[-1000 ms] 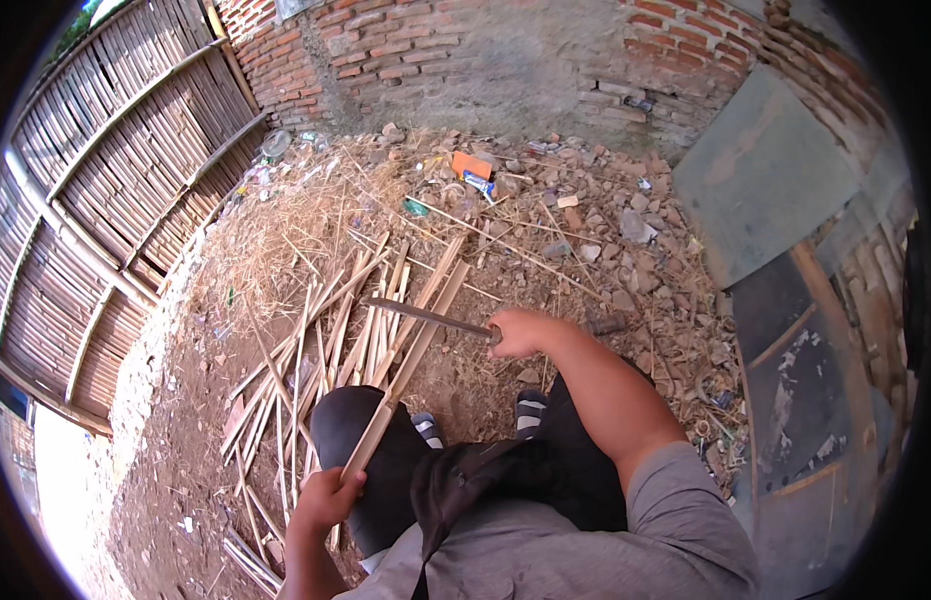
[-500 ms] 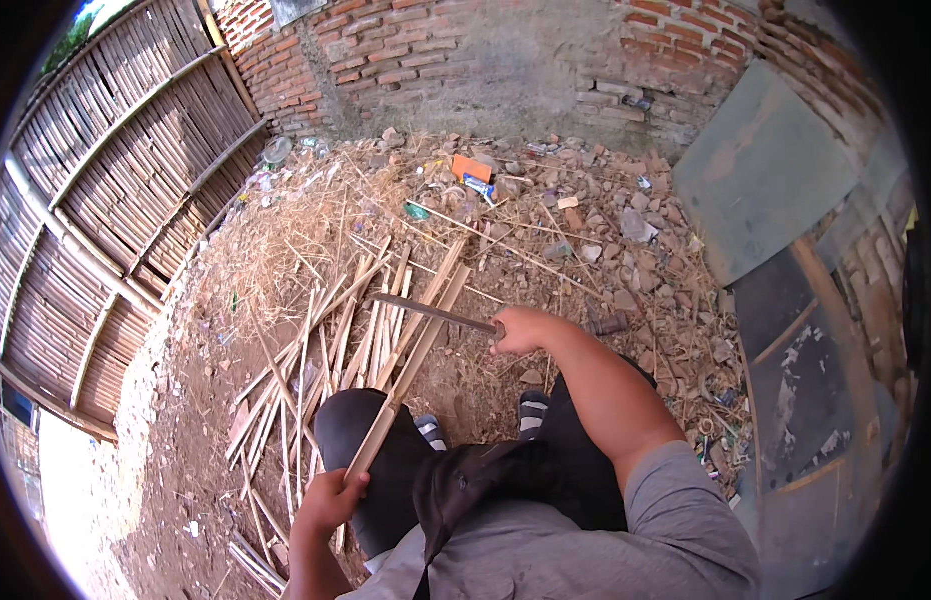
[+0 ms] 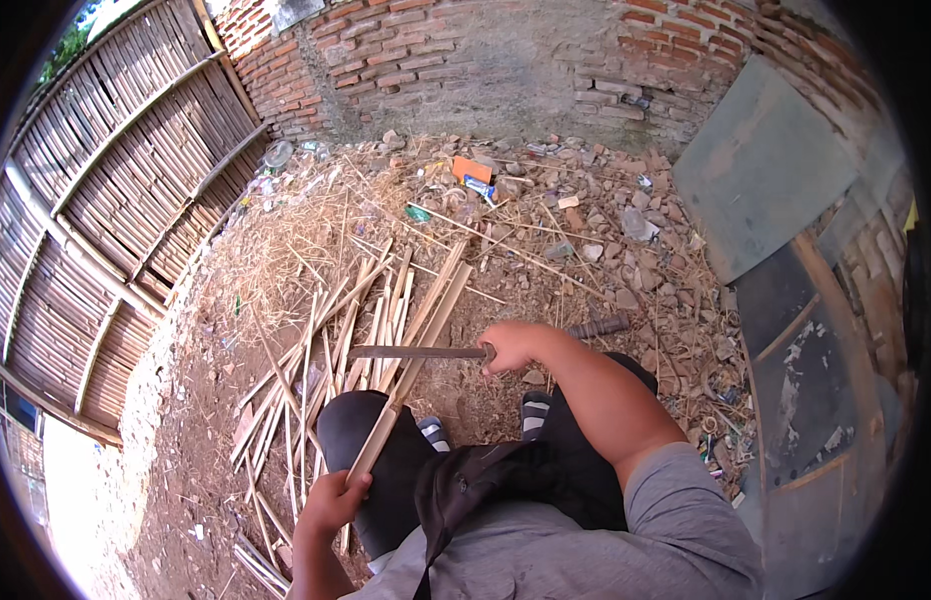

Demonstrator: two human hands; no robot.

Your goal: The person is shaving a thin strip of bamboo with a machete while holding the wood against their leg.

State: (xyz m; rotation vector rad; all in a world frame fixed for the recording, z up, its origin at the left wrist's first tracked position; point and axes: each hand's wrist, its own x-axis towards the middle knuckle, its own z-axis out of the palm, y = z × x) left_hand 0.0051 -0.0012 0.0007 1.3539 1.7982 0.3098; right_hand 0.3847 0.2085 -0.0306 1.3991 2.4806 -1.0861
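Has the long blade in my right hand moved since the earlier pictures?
Yes: the blade has swung down the picture, its tip now farther from the motionless orange scrap.

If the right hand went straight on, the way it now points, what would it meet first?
Most likely the long pale strip held by the left hand, first in line leftward from the right hand; their relative heights are unclear.

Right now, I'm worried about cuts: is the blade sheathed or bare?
Bare: the dark blade reaches leftward from the right hand, with no cover visible along it.
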